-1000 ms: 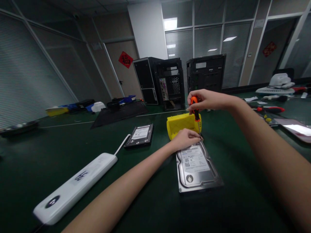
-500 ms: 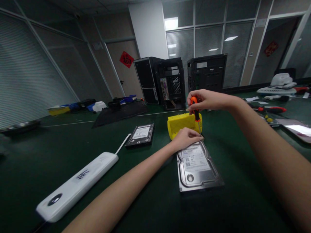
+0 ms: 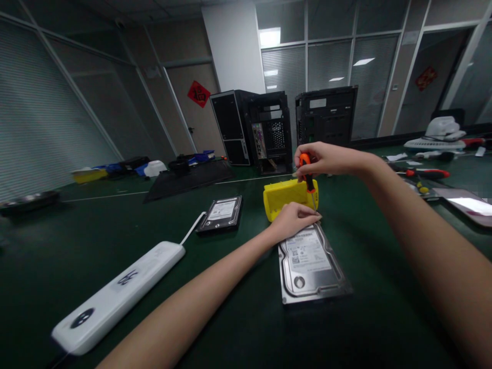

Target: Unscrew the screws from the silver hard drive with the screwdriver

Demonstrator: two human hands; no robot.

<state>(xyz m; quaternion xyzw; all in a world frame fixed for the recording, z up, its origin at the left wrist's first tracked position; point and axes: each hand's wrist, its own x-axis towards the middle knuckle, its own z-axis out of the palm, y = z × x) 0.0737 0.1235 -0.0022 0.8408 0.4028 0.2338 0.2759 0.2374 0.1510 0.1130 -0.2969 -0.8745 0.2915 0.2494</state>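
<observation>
A silver hard drive [image 3: 310,261] with a white label lies flat on the dark green table in front of me. My left hand [image 3: 294,220] is closed over its far end, fingers together beside the screwdriver tip. In my right hand [image 3: 313,160] is an orange and black screwdriver [image 3: 308,179], held upright with its shaft pointing down. Its tip meets the drive's far right corner, partly hidden by my left fingers. Just behind stands a yellow plastic tray [image 3: 288,195], tilted up on its side.
A second hard drive [image 3: 221,214] lies to the left, beyond a white elongated device [image 3: 123,294] with a thin arm. Computer cases [image 3: 326,115] stand at the back. On the right are a red-handled tool [image 3: 430,173] and a flat shiny tablet-like panel [image 3: 467,205].
The whole view has shifted slightly, moving things a little to the left. Both hands keep the same grip, and the screwdriver stays at the drive's corner.
</observation>
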